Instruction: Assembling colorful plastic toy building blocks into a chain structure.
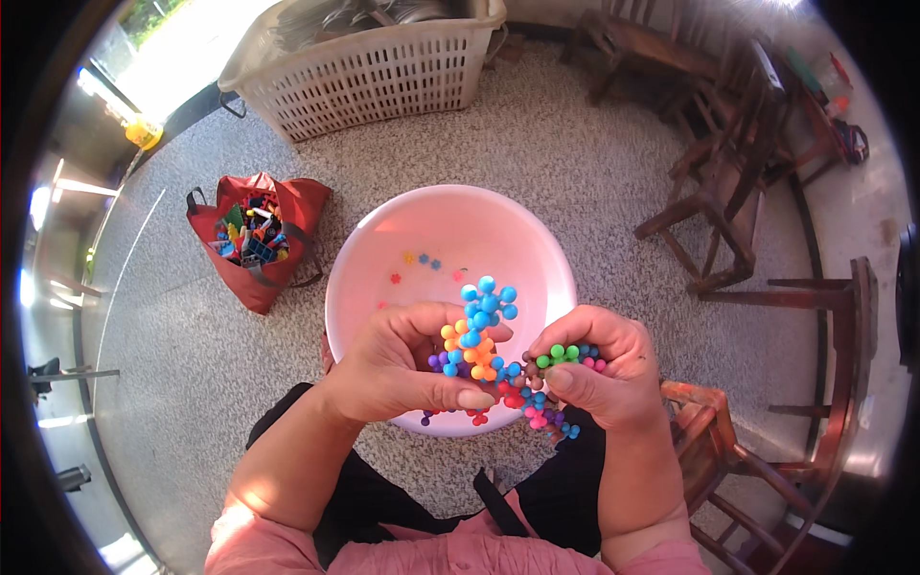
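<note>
Above a pink basin (369, 240), both my hands grip one joined cluster of knobbly plastic building pieces (476, 347). Blue and orange pieces stand up at its left end; brown, red, pink, purple and green ones run to the right and hang below. My left hand (407, 359) is closed round the orange and purple part, its thumb across the front. Between thumb and fingers of my right hand (609, 369) is the right end, with green pieces (558, 356) showing. The palms hide part of the cluster. A few loose small pieces (429, 261) lie on the basin's bottom.
A red bag (305, 206) full of mixed coloured toy parts stands on the floor left of the basin. Behind is a large white slatted basket (383, 81). Wooden chairs (709, 225) stand at the right, one wooden seat (698, 422) close to my right arm.
</note>
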`<state>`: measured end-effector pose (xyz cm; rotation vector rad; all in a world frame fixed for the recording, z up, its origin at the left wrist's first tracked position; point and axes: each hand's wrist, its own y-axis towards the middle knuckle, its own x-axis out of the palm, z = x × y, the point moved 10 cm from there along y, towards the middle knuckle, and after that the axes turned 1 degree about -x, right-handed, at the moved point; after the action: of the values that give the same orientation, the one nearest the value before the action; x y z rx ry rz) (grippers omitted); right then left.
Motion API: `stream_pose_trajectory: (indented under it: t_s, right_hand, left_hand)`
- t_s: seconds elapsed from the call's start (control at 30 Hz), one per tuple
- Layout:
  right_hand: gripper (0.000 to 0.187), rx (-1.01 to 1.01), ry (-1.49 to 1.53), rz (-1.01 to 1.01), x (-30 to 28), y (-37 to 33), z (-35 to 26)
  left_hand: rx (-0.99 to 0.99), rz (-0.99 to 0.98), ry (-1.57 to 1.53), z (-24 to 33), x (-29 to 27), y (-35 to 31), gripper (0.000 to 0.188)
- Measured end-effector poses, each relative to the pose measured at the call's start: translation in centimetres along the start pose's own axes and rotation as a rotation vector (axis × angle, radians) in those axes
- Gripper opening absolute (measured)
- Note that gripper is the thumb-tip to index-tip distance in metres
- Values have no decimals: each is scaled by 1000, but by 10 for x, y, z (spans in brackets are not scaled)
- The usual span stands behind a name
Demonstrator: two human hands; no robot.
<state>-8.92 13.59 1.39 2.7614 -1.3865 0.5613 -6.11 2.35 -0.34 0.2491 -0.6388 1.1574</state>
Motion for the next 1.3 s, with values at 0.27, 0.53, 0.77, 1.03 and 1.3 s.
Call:
stream_pose_trajectory:
  t_s: [0.27, 0.53, 0.77, 1.03, 1.3]
  right_hand:
    - [18, -92, -176, -13, 5, 0, -8]
    - [18, -146, -316, 57, 4, 3, -9]
    - [15, -141, -322, 54, 5, 4, -3]
    - [21, -40, -145, 68, -1, 10, 10]
    - [16, 95, 479, 75, -14, 11, 24]
  left_hand:
    - [56, 63, 203, 1, -6, 1, 38]
    - [87, 159, 244, 4, -12, 0, 36]
    - [107, 183, 305, 8, -13, 0, 35]
    - [-59, 185, 170, -9, -20, 4, 35]
    - [1, 62, -175, -3, -17, 5, 29]
